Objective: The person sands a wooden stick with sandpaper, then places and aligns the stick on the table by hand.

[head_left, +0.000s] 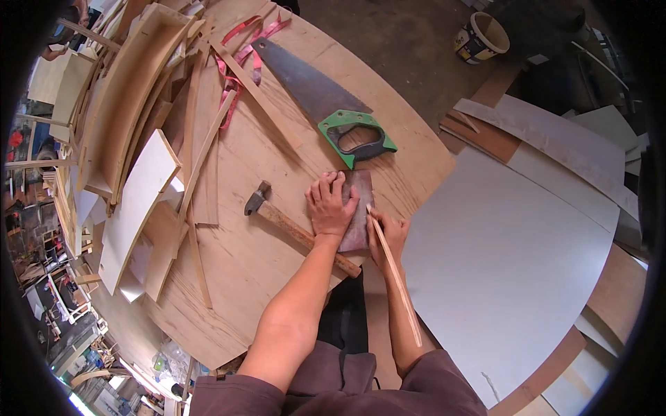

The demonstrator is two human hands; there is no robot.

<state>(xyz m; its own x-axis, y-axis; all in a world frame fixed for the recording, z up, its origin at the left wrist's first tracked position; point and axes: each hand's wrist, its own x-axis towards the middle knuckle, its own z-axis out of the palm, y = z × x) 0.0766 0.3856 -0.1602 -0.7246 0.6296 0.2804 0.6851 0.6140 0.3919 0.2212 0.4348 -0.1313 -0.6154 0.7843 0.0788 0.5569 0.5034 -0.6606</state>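
Observation:
My left hand [331,206] lies with its fingers spread on a dark reddish-brown flat piece [357,232] on the plywood table. In my right hand [390,236] is a thin wooden strip [397,281]; its upper end touches the right edge of the flat piece and its lower end points back along my forearm. Left of my left wrist, a hammer [288,225] rests on the table, its handle passing beneath my forearm. Just above my hands lies a hand saw [312,87] with a green and black handle.
Wood strips [260,100] and a red ribbon [229,83] lie at the upper left of the table [229,270]. Curved wooden parts [132,90] are piled at the left. A large pale board [506,277] is on the right. A bucket [482,38] stands on the floor.

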